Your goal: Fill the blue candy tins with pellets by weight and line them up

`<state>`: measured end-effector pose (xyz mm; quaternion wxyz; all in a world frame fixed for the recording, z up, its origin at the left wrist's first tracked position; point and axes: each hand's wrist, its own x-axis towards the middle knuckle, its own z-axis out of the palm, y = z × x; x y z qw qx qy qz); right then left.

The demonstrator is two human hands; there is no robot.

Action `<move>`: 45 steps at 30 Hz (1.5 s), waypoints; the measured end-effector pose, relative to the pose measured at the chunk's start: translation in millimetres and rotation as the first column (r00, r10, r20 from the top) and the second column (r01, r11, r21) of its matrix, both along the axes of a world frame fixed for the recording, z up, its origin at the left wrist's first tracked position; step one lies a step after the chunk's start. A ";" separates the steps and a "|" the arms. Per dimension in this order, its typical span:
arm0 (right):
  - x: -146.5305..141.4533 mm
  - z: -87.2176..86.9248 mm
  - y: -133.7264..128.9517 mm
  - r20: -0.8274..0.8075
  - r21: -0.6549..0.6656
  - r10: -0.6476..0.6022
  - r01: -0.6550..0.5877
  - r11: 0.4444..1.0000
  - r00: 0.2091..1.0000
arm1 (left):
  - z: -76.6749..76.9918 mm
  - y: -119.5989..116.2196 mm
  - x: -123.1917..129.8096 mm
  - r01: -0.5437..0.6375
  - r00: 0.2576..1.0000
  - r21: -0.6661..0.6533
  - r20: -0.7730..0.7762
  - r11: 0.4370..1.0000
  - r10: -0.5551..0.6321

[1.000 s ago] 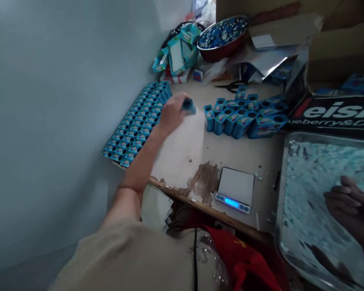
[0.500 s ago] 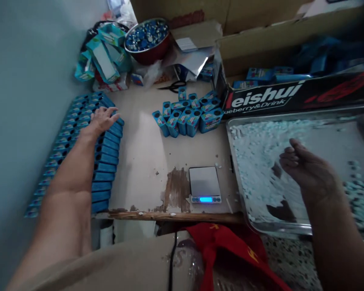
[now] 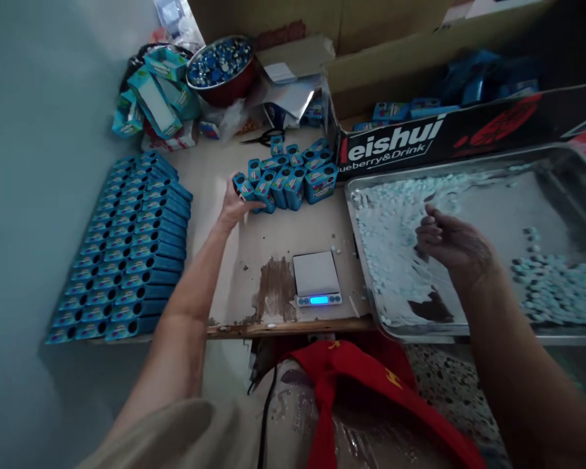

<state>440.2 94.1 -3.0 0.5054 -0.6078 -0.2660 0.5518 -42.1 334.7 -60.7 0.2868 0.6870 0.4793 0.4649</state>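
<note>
My left hand (image 3: 234,207) is wrapped round the leftmost blue box (image 3: 243,187) of a loose group of small blue boxes (image 3: 294,187) with round holes in their tops. Over the metal tray (image 3: 366,260), my right hand (image 3: 452,242) is closed, its fingers curled together; what they hold, if anything, is hidden. Pale mint-coloured pieces (image 3: 561,293) lie in the tray. Between my hands sits a small scale (image 3: 316,275) with a lit blue display and a bare plate. Tight rows of upright blue boxes (image 3: 127,251) stand at the left.
At the back left are a red bowl (image 3: 224,88) of blue and silver pieces and opened teal cartons (image 3: 151,98). Black scissors (image 3: 261,137) lie behind the loose boxes. A large cardboard box (image 3: 395,146) with blue boxes inside stands behind the tray.
My left hand has moved right, from the rows of boxes to the loose group, and closed on its leftmost box. My right hand stays closed over the tray. The view has shifted slightly.
</note>
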 end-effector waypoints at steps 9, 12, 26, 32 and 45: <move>24.9 -15.2 11.3 -0.117 0.030 -0.052 0.056 0.998 0.992 | 8.5 -133.3 -8.8 -0.159 0.948 -0.230 0.236 0.960 0.213; 24.6 -13.0 6.6 -0.163 0.055 -0.040 0.050 0.997 0.986 | 20.8 -200.2 17.7 0.067 0.973 -0.312 0.232 0.948 0.007; -101.0 44.0 -17.8 -0.388 0.002 0.095 -0.102 0.995 0.917 | -13.9 -246.3 81.3 0.495 0.842 -0.113 0.307 0.861 -0.444; -127.7 55.1 -20.5 -0.397 -0.030 0.163 -0.190 0.981 0.903 | -16.3 -249.6 42.1 0.336 0.913 -0.074 0.272 0.939 -0.305; -162.9 76.5 -26.5 -0.371 -0.011 0.147 -0.163 0.987 0.917 | 10.6 -294.1 19.1 -0.028 0.977 -0.088 0.209 0.996 0.045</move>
